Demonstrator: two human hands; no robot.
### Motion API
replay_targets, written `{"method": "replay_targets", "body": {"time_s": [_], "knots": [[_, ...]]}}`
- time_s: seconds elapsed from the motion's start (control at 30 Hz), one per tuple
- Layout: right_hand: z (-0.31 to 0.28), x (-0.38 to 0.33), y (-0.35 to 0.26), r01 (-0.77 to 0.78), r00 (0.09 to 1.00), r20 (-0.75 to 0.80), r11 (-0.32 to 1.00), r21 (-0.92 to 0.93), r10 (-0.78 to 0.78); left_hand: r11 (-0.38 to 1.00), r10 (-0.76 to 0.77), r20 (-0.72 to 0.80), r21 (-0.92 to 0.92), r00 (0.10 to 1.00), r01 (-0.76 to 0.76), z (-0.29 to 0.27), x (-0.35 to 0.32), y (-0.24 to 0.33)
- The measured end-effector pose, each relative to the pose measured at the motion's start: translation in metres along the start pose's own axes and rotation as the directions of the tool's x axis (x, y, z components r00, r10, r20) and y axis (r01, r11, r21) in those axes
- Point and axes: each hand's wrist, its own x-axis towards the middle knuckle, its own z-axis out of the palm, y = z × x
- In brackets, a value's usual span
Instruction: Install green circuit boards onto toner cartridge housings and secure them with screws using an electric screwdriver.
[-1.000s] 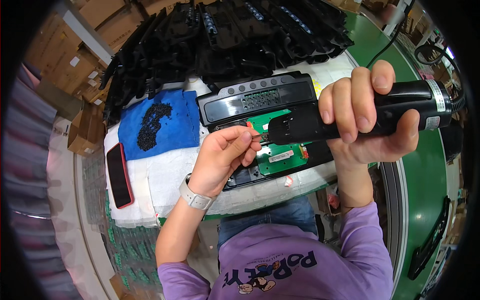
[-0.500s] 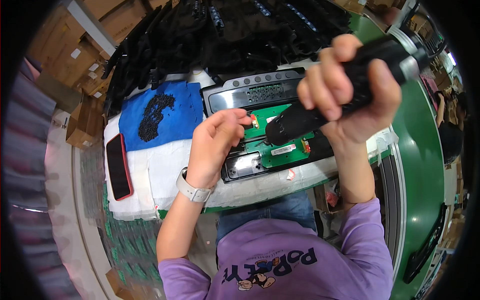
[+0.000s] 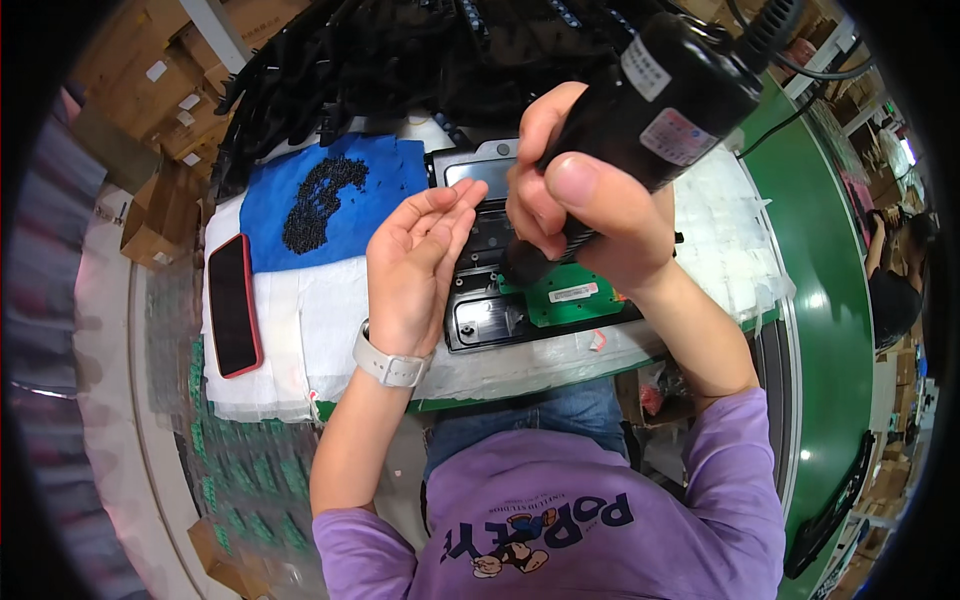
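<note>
A black electric screwdriver (image 3: 640,110) is gripped in my right hand (image 3: 600,200), tilted with its cord end up and to the right. Its lower end comes down at the left edge of a green circuit board (image 3: 575,293), which lies in a black plastic housing (image 3: 487,325). The exact tip is hard to make out. My left hand (image 3: 415,265), wearing a pale watch, hovers just left of the screwdriver with its fingers curled together toward the thumb. Whatever those fingers may hold is too small or hidden to see. Behind my hands, another black housing (image 3: 500,150) is partly covered.
On the left, a blue cloth (image 3: 385,165) bears a heap of small black screws (image 3: 325,200). A red-edged phone (image 3: 232,310) lies beside it. Many black plastic parts (image 3: 400,75) are piled at the back. A green surface (image 3: 835,300) runs along the right.
My right hand has swung the screwdriver leftward and more upright, lowering its end by the near board's left edge. My left hand has turned, its fingers pointing up more. The view has shifted slightly.
</note>
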Motion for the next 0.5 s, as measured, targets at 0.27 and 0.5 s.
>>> {"method": "replay_targets", "body": {"time_s": [0.27,0.5], "knots": [[0.006,0.006,0.005,-0.029,0.999,0.043,0.999,-0.022,0.030,0.997,-0.077,-0.033,0.000,0.996,0.077,-0.016,0.004,0.001],[0.008,0.013,0.013,0.000,0.996,0.090,1.000,0.016,-0.001,0.999,-0.041,-0.102,0.018,0.994,0.043,0.000,0.002,-0.007]]}}
